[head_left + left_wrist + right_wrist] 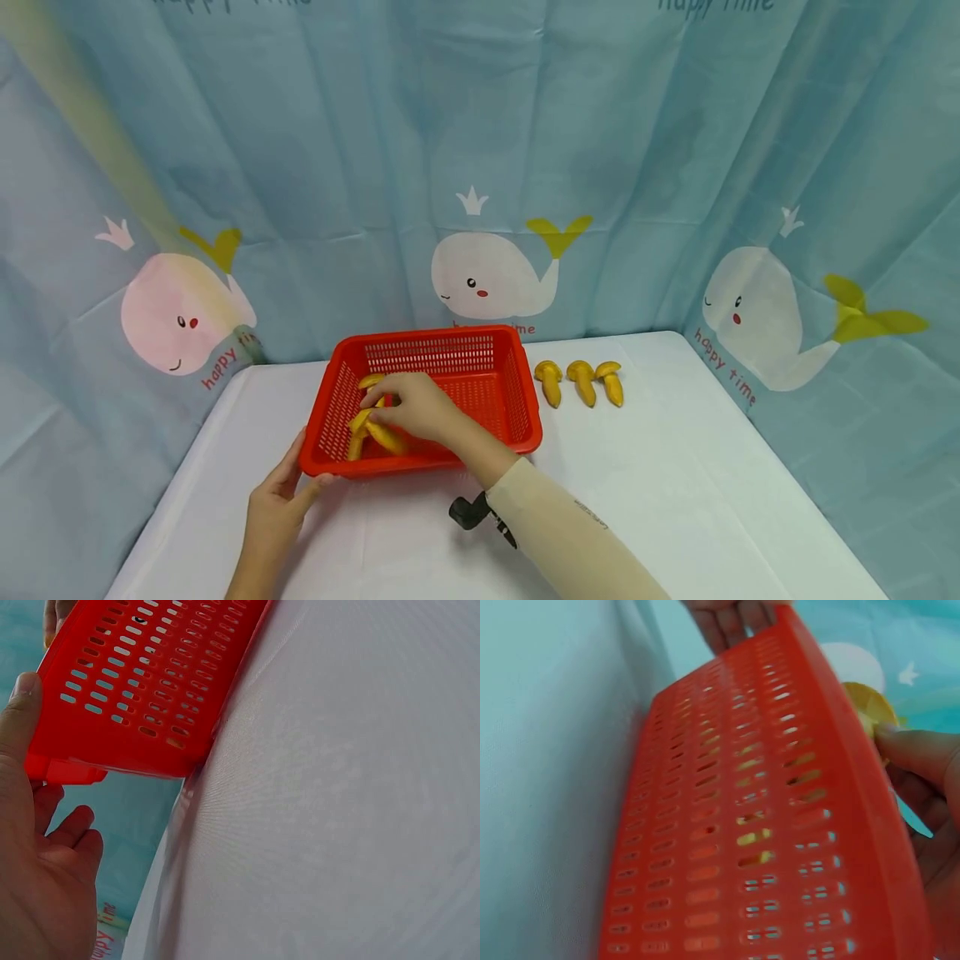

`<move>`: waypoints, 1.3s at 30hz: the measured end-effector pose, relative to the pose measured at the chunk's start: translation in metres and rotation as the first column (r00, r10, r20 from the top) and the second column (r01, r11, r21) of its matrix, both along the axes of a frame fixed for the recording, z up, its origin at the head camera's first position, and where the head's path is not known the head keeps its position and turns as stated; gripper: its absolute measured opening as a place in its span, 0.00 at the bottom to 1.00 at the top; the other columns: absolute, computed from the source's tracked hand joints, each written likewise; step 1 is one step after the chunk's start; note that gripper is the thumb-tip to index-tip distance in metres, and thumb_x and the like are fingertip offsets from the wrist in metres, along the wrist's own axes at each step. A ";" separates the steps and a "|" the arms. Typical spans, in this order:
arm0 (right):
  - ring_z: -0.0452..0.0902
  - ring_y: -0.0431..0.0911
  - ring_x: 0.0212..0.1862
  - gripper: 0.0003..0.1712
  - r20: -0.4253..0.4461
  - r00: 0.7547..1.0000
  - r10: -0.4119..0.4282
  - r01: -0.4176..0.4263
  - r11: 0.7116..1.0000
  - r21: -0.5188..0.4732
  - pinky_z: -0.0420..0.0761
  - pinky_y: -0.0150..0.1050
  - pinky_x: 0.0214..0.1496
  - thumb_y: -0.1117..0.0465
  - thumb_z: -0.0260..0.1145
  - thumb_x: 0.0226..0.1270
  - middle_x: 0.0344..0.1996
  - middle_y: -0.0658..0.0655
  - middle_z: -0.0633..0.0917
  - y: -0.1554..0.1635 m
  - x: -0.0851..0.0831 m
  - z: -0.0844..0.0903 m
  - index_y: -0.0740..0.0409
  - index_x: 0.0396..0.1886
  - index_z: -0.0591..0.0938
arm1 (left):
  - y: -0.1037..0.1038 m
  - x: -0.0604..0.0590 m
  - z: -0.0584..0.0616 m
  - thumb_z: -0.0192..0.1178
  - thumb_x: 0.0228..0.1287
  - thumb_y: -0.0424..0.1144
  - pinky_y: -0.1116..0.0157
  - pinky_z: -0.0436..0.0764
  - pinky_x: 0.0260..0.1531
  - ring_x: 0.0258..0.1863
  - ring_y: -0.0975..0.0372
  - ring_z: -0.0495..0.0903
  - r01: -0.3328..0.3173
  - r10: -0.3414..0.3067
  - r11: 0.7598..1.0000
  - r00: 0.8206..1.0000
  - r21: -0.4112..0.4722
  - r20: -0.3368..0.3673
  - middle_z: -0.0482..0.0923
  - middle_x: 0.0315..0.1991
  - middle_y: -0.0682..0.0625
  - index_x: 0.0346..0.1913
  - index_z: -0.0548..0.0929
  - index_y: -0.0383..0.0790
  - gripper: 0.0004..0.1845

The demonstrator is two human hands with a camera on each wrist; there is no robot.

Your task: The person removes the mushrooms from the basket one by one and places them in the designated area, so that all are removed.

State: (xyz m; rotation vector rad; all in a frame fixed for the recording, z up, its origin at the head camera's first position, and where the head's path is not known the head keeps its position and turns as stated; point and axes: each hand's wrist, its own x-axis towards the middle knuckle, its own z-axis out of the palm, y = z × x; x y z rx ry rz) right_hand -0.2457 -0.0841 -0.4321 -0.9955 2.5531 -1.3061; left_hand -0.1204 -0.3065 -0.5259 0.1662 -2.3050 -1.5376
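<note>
A red plastic basket point(480, 404) with slotted walls stands on the table. My left hand point(273, 508) grips its front left corner, the thumb on the near side and the fingers around the left side; in the left wrist view the thumb point(22, 712) lies against the rim. My right hand point(416, 406) is over the basket's left part and pinches a yellow mushroom point(870, 705), partly hidden behind the rim in the right wrist view. Yellow mushrooms lie inside, one at the front left point(356, 437) and another beside it point(387, 438). A further yellow cap point(371, 381) shows behind the fingers.
Three yellow mushrooms lie in a row right of the basket: a left one point(550, 383), a middle one point(582, 383) and a right one point(611, 385). A white cloth point(675, 483) covers the table. Blue whale-print curtains point(360, 208) hang behind and at both sides.
</note>
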 end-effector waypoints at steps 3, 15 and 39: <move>0.72 0.38 0.33 0.08 -0.015 1.000 -0.024 0.023 0.998 -0.060 0.75 0.27 0.28 0.56 0.76 0.65 0.38 0.34 0.85 0.009 0.002 0.003 0.38 0.43 0.90 | 0.000 0.000 0.001 0.71 0.64 0.38 0.84 0.70 0.58 0.72 0.76 0.65 0.004 -0.004 1.000 1.000 -0.001 -0.007 0.65 0.77 0.53 0.78 0.65 0.60 0.41; 0.76 0.44 0.34 0.09 -0.025 0.997 -0.076 0.068 0.969 -0.238 0.77 0.30 0.29 0.55 0.75 0.66 0.41 0.36 0.85 0.043 0.014 0.012 0.42 0.46 0.91 | 0.001 0.002 0.001 0.72 0.64 0.41 0.83 0.70 0.59 0.73 0.75 0.65 -0.020 0.021 1.000 1.000 -0.017 0.021 0.64 0.77 0.54 0.78 0.65 0.59 0.42; 0.78 0.46 0.39 0.08 0.071 0.983 -0.171 0.184 0.892 -0.412 0.82 0.32 0.38 0.51 0.74 0.68 0.47 0.40 0.86 0.102 0.029 0.000 0.37 0.46 0.90 | -0.001 -0.001 -0.001 0.71 0.65 0.39 0.84 0.69 0.59 0.71 0.78 0.64 -0.015 0.015 1.000 1.000 -0.016 0.026 0.64 0.77 0.54 0.79 0.64 0.57 0.42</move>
